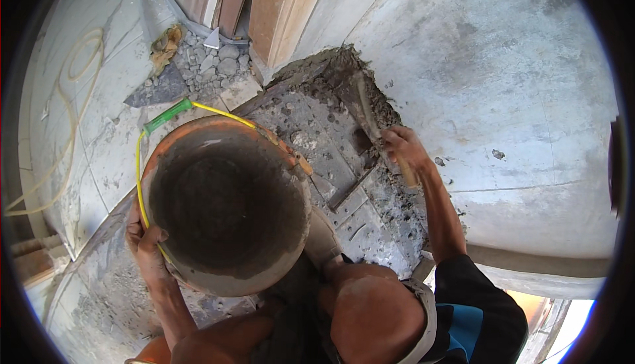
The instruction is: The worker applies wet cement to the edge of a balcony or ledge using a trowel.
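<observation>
Far left, a pale hose point(100, 39) is cut off at the edge of view. The left hand point(149, 242) pinches the rim of a bucket point(288, 199), thumb showing, the other fingers partly hidden. The bucket sits in front of the person's knees point(377, 314), its dark bottom hard to make out. Rightmost, the right hand point(403, 149) wraps a tool point(409, 174) near the wall point(483, 99); mortar point(331, 73) obscures its far end.
</observation>
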{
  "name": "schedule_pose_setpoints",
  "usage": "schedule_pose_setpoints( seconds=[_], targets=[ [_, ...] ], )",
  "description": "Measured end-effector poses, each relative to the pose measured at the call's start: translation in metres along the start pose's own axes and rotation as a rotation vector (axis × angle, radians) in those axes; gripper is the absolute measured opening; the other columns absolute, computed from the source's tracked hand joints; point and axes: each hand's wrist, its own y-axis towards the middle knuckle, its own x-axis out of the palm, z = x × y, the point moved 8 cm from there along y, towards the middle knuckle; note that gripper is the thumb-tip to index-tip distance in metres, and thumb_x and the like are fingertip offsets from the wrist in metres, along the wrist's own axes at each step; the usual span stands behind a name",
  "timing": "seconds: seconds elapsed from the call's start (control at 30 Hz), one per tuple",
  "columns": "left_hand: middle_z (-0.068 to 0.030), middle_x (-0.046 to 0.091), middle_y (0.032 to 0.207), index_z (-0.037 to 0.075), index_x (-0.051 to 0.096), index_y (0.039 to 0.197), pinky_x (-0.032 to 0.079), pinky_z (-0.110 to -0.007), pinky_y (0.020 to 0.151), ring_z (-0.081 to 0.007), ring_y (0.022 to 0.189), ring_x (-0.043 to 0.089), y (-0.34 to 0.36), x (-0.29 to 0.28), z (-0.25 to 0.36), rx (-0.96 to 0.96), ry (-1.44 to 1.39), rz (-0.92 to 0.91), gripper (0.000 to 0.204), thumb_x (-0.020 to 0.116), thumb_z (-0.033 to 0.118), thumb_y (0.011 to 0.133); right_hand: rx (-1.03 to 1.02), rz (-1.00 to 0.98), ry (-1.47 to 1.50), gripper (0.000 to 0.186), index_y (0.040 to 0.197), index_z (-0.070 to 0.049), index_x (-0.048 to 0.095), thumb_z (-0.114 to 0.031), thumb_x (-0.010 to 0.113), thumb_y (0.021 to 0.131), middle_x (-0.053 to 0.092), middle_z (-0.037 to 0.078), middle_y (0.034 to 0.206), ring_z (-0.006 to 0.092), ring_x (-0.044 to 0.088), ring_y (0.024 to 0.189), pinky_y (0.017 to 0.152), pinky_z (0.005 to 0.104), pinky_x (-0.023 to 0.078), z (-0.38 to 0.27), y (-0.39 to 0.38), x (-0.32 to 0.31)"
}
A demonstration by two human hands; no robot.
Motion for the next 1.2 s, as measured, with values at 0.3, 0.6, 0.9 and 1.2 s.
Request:
schedule_pose_setpoints(
  seconds=[0.3,0.6,0.9,1.2],
  targets=[
    [-0.0119,0.059,0.116,-0.009,0.047,0.127,0.041,-0.027,0.094,-0.0184,0.105,0.057,-0.021,0.079,0.032,0.006,-0.078,-0.171,0.071,0.051,0.006,0.058,-0.275,-0.013,-0.434,0.017,0.087,-0.002,0.054,-0.019,0.059,0.088,0.053,0.003,0.061,0.0132,0.052,0.052,0.049,0.0288,0.041,-0.058,-0.128,0.009],
    [0.0012,0.061,0.095,-0.004,0.052,0.127,0.029,-0.014,0.050,0.0007,0.058,0.041,-0.009,0.093,0.026,0.018,0.074,-0.285,0.067,0.052,0.000,0.060,-1.101,-0.002,-1.164,0.027,0.099,-0.002,0.057,-0.016,0.057,0.076,0.060,0.011,0.086,0.0240,0.060,0.076,0.060,0.0351,0.045,-0.088,-0.114,0.232],
    [-0.0029,0.064,0.094,-0.005,0.053,0.124,0.035,-0.016,0.052,-0.0036,0.063,0.048,0.004,0.087,0.040,0.045,0.159,-0.205,0.068,0.047,-0.002,0.057,-1.255,0.131,-1.116,0.025,0.085,0.000,0.061,-0.019,0.056,0.069,0.056,0.011,0.080,0.0224,0.054,0.075,0.062,0.0345,0.042,-0.121,-0.114,0.215],
    [0.0006,0.058,0.077,-0.005,0.055,0.123,0.031,-0.016,0.049,-0.0035,0.053,0.043,-0.006,0.094,0.050,0.110,0.187,-0.122,0.068,0.045,0.000,0.056,-1.488,-0.101,-1.155,0.021,0.082,-0.003,0.061,-0.020,0.056,0.069,0.056,0.008,0.082,0.0200,0.055,0.077,0.061,0.0314,0.040,-0.070,-0.167,0.238]
  ],
)
